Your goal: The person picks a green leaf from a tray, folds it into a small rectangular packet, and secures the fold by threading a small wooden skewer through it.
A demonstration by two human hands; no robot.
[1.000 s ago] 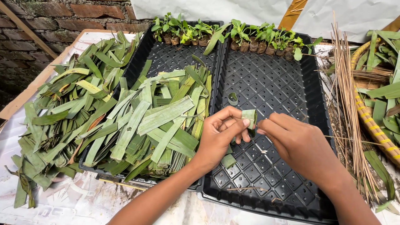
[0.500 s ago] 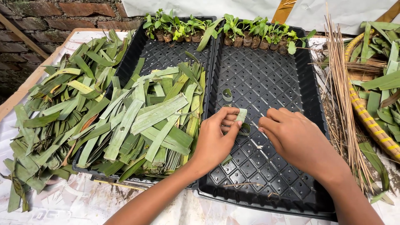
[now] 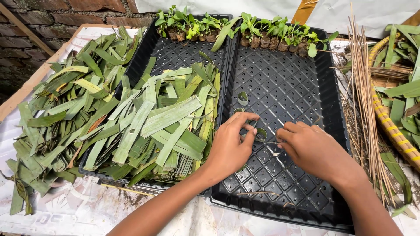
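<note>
While a small leaf ring (image 3: 261, 133) is pinched between both hands over the middle of the right-hand black tray (image 3: 332, 131), the step in hand appears to be the fastening of that curled strip into a little cup. The left hand (image 3: 229, 148) is closed on the ring's side with thumb and fingers, and the right hand (image 3: 313, 150) grasps a thin stick (image 3: 272, 142) whose tip meets the ring. A steady pinch would seem to be called for next, so that the springy, glossy strip is not allowed to uncurl. Beyond the hands, a finished ring (image 3: 243, 98) is stood on the gridded, moulded plastic. Flat ribbed leaf strips (image 3: 166, 118) are heaped in the left tray. Along the far edge, seedlings (image 3: 262, 32) are lined up. Dry straw-like sticks (image 3: 363, 100) are laid by the right edge.
</note>
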